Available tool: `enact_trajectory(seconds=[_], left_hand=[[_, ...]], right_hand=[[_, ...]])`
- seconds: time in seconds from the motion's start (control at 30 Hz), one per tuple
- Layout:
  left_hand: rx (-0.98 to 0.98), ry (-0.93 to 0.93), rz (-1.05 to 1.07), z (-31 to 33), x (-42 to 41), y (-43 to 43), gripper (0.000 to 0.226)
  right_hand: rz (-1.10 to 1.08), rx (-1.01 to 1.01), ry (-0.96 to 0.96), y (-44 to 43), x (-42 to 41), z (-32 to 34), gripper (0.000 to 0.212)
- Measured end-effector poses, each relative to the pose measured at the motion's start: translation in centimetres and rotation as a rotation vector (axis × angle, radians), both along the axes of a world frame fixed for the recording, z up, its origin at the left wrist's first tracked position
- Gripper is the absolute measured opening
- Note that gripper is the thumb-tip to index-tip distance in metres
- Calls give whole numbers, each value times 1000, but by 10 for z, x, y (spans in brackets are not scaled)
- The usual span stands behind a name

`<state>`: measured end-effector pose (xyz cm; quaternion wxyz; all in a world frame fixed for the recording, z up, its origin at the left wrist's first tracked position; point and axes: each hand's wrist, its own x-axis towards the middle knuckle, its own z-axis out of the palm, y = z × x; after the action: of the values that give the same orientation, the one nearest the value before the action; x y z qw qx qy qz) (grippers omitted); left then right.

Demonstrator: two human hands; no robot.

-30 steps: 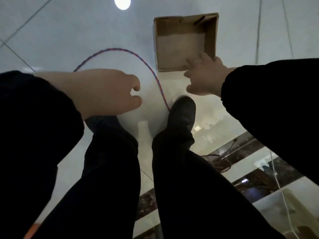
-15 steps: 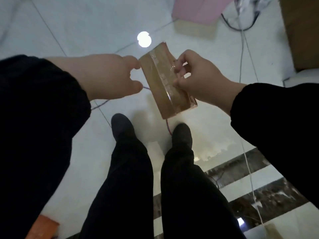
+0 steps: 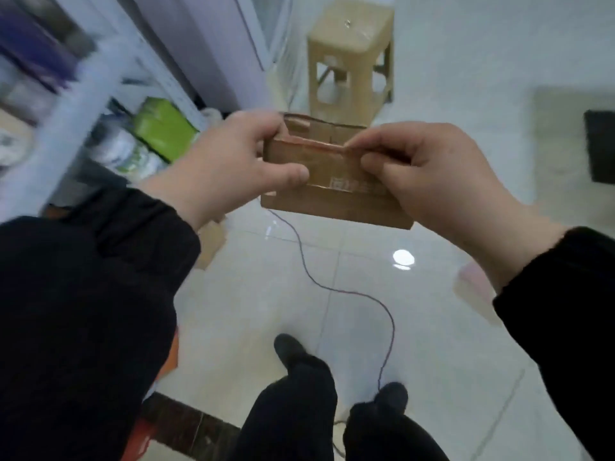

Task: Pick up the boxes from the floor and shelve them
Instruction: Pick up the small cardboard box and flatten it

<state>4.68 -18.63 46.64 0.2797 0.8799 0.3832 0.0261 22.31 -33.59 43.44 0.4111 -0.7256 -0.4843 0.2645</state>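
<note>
You have the pick-up half of this round done: the small brown cardboard box [image 3: 332, 194] is off the glossy white tiled floor [image 3: 432, 344] and up in the air in front of you. The shelving half is not yet done. The white metal shelf unit [image 3: 78, 104] stands to your left and a little farther off, already carrying a green packet [image 3: 163, 128] and other blurred goods, and the box is well apart from it.

The box sits between your two hands, its broad face toward you. Your left hand [image 3: 233, 168] grips the left end, thumb pressed flat on the near face and fingers curled over the top edge. Your right hand [image 3: 432, 181] pinches the top right edge, fingers bent tightly down on the cardboard. Neither hand is slack or free.

Past the box, farther away, stands a beige plastic stool [image 3: 349, 38]. A thin reddish cord [image 3: 332, 287] trails across the floor from under the box toward your feet. A bit of brown cardboard [image 3: 209, 241] shows just below your left wrist; you cannot tell from here whether it is another box waiting, so how many remain is unclear.
</note>
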Motion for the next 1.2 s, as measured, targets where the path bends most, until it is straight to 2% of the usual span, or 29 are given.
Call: enact_trajectory(seconds=[0.13,0.2,0.27,0.33,0.4,0.53,0.63,0.7,0.77,0.9,1.07,1.2], left_hand=[[176,-204,270,104,-108,-5,40],[267,-256,410,149,-163,-12,35],[364,-303,510,187,-216,-16,32],[431,-335,597,219,-267,-21,31],[476,-367,652,245,-308,-30,29],[570,-482,738,275,-375,-40,23],[475,-558,802,285,-415,-40,47],[361,-642,795,284,-430,-36,60],[345,-683,805,283,-434,-29,65],[364,-694,842,285,-419,2,72],[456,-678,755,293,-380,65,68],[516,-656,710,308,-339,138,72]], right_hand=[[121,267,-104,54,-70,106,24],[182,288,-99,77,-110,148,48],[280,299,-9,95,-152,184,66],[408,306,144,113,-193,212,69],[489,300,198,129,-229,235,63],[562,345,111,154,-287,278,38],[601,394,87,167,-321,299,36],[627,410,81,175,-338,306,36],[658,409,82,186,-346,309,34],[688,445,85,224,-339,318,40],[696,522,129,298,-297,330,41],[665,598,145,370,-256,347,61]])
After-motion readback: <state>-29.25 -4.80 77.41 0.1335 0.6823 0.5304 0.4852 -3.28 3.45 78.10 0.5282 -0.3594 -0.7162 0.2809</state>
